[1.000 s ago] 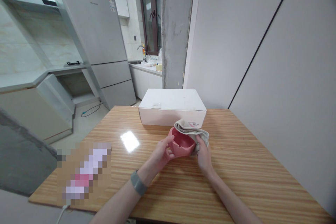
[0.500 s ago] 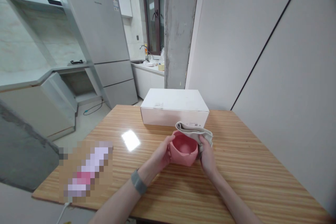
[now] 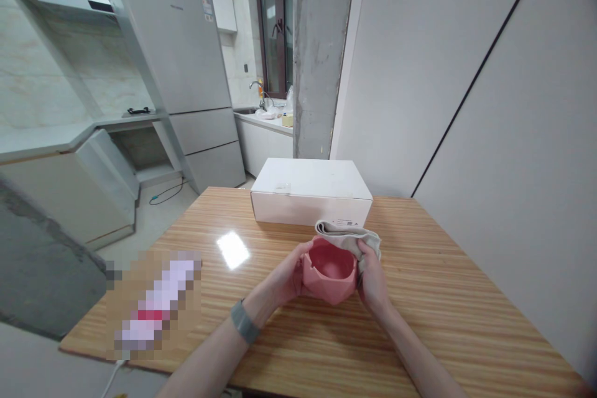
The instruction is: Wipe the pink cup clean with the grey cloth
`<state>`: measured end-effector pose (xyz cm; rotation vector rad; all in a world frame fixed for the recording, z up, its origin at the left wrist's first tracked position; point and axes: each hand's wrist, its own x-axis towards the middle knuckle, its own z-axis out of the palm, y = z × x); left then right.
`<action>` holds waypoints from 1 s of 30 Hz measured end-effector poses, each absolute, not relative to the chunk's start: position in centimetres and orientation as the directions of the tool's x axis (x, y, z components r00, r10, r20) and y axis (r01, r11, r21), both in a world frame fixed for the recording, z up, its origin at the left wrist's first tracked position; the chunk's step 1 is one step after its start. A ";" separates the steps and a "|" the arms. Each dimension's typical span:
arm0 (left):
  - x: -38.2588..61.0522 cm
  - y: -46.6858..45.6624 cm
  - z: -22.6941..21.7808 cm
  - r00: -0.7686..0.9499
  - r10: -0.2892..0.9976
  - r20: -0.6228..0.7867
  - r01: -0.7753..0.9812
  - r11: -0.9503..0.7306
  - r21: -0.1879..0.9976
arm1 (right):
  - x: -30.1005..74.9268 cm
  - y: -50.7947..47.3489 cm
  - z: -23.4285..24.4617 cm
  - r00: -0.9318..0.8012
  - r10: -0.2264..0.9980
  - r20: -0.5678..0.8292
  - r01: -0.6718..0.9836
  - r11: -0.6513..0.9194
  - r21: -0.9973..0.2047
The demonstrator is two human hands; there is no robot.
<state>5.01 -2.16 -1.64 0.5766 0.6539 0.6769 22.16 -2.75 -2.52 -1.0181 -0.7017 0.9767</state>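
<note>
A pink faceted ceramic bowl [image 3: 329,278] sits between my hands, just above the wooden tabletop, its hollow facing up. My left hand [image 3: 285,275] grips its left side. My right hand [image 3: 373,280] presses a folded grey cloth [image 3: 347,237] against the bowl's right side, and the cloth drapes over the rim there. A grey band [image 3: 245,322] circles my left wrist. The bowl's underside is hidden.
A white cardboard box [image 3: 310,193] stands on the wooden table [image 3: 420,255] just behind the cloth. A pixelated patch [image 3: 153,305] covers part of the table's left side. Beyond the table are a concrete pillar [image 3: 319,56], a grey fridge [image 3: 180,56] and a sink counter [image 3: 263,124].
The bowl has turned in my hands and its rim now sits more level. My right hand has closed in against it with the cloth. The view has shifted slightly.
</note>
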 end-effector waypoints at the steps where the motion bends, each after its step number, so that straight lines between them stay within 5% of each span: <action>1: 5.1 -2.1 -1.8 0.593 0.724 -0.353 -0.387 0.640 0.664 | 22.2 -2.7 -2.5 0.396 0.918 0.031 -0.346 0.180 -0.921; 7: 6.0 -2.4 -1.7 0.423 0.852 -0.308 -0.564 0.514 0.646 | 21.5 -3.2 -2.1 0.416 0.909 0.019 -0.368 0.188 -0.911; 11: 6.1 -2.9 -0.7 0.493 0.856 -0.155 -0.617 0.469 0.631 | 21.0 -3.4 -1.8 0.454 0.891 0.028 -0.356 0.210 -0.910; 19: 5.0 -2.2 -1.2 0.622 0.701 -0.349 -0.348 0.647 0.679 | 22.2 -2.9 -2.5 0.404 0.912 -0.067 -0.418 0.119 -0.901; 30: 6.3 -2.9 -1.2 0.484 0.840 -0.245 -0.546 0.509 0.666 | 21.4 -3.4 -1.5 0.489 0.872 0.029 -0.335 0.219 -0.917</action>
